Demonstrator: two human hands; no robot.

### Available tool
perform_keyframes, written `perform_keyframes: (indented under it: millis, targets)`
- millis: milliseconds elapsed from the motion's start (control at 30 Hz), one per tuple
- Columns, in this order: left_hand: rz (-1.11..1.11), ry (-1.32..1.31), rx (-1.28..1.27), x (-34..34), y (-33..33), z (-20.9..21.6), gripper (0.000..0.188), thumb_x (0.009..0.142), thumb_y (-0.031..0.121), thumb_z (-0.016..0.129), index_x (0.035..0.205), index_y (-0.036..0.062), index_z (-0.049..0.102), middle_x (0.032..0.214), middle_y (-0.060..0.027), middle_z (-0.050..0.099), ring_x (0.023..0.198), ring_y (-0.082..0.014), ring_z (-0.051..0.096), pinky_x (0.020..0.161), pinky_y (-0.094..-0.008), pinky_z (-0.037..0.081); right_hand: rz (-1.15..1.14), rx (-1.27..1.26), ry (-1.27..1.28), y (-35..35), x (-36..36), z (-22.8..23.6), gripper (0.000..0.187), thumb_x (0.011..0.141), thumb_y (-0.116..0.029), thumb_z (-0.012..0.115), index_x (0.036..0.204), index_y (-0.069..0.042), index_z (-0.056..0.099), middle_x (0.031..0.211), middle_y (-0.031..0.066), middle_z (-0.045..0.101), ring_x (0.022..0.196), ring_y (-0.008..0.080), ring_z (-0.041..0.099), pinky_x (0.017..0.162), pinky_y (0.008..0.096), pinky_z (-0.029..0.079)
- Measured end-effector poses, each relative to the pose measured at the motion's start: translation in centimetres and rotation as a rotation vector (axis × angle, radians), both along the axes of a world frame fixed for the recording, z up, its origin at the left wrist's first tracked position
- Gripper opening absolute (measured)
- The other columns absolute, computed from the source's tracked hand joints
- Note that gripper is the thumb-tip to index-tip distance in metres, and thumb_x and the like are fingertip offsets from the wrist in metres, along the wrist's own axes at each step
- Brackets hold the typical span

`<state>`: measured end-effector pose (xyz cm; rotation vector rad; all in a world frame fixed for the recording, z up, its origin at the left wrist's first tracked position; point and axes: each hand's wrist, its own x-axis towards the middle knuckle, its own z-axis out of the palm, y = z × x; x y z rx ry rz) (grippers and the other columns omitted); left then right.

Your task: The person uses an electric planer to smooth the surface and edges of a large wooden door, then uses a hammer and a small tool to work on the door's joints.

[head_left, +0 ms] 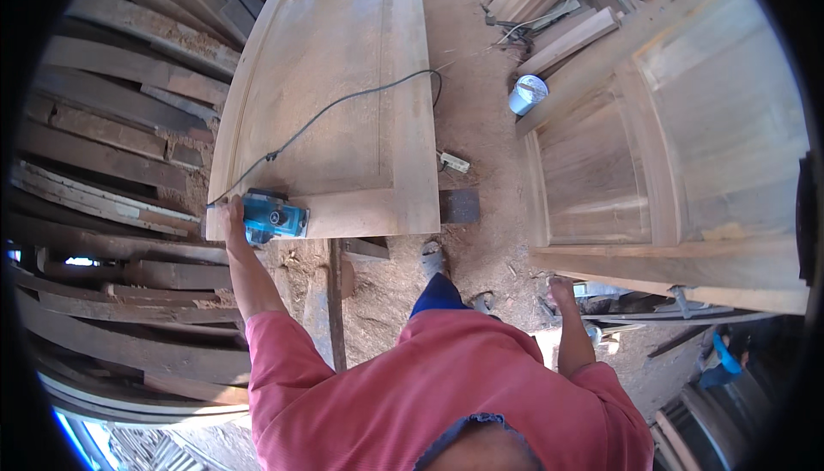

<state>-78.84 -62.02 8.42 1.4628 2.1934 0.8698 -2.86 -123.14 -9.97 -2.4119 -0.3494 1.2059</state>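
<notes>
A pale wooden panelled door [330, 119] lies flat ahead of me, its near end at my left. My left hand [230, 214] is closed around the rear of a teal electric planer [275, 216], which rests on the door's near left corner. A dark power cord [322, 112] runs from the tool across the door and over its right edge. My right hand [562, 291] is held low at my right, fingers curled, near the lower edge of a second panelled door [665, 256]. Whatever it holds, if anything, is hidden.
Stacked boards [112, 132] fill the left side. A white bucket [528, 93] stands beside the second door at the right. A white power strip [454, 162] lies on the shavings-covered floor [481, 136] between the doors. Lumber [571, 42] is piled at the far right.
</notes>
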Motion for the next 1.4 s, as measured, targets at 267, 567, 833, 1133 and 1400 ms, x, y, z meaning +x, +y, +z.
perform_keyframes:
  millis: [267,567,833,1133,1400]
  targets:
    - [0.127,-0.038,-0.121,-1.9,-1.1,0.5,0.041,0.071,0.032,0.066,0.085,-0.0066,0.067,0.082,-0.0232,0.069,0.088,-0.0335,0.070,0.078,-0.0442,0.051,0.156,0.156,0.042,16.4,-2.7,2.3,0.025,0.094,-0.026,0.061,0.097,-0.002,0.069,0.072,0.0042,0.062,0.060,0.0152,0.059,0.051,0.0321,0.047]
    - [-0.311,0.120,-0.330,16.8,-1.0,5.9,0.051,0.073,0.028,0.067,0.116,0.0015,0.071,0.098,-0.0244,0.073,0.096,-0.0349,0.072,0.087,-0.0429,0.054,0.539,0.413,-0.180,33.6,-1.1,12.3,0.028,0.095,-0.024,0.059,0.105,0.001,0.067,0.085,0.0135,0.068,0.080,0.0218,0.066,0.075,0.0362,0.051]
    - [-0.650,0.395,-0.367,22.5,-2.9,9.1,0.054,0.070,0.022,0.068,0.122,0.0104,0.070,0.115,-0.0184,0.072,0.107,-0.0365,0.067,0.099,-0.0444,0.051,0.980,0.744,-0.353,48.4,-14.2,29.3,0.044,0.092,-0.022,0.068,0.129,-0.001,0.056,0.119,0.0228,0.061,0.117,0.0357,0.059,0.101,0.0447,0.046]
    - [-0.302,0.365,0.392,26.9,-10.0,9.4,0.040,0.077,0.020,0.074,0.113,0.0073,0.063,0.113,-0.0158,0.062,0.110,-0.0367,0.054,0.098,-0.0484,0.040,1.687,0.859,-0.359,58.5,-31.8,27.7,0.064,0.089,-0.024,0.072,0.140,0.003,0.045,0.131,0.0263,0.056,0.124,0.0422,0.054,0.107,0.0506,0.043]
    - [0.488,-0.495,-0.209,34.0,-28.4,-2.1,0.054,0.093,0.039,0.070,0.119,-0.0064,0.056,0.107,-0.0242,0.065,0.094,-0.0361,0.064,0.087,-0.0464,0.051,1.852,0.727,-0.032,63.1,-36.3,24.1,0.045,0.081,-0.032,0.070,0.102,0.007,0.061,0.097,0.0289,0.069,0.091,0.0378,0.070,0.086,0.0461,0.055]
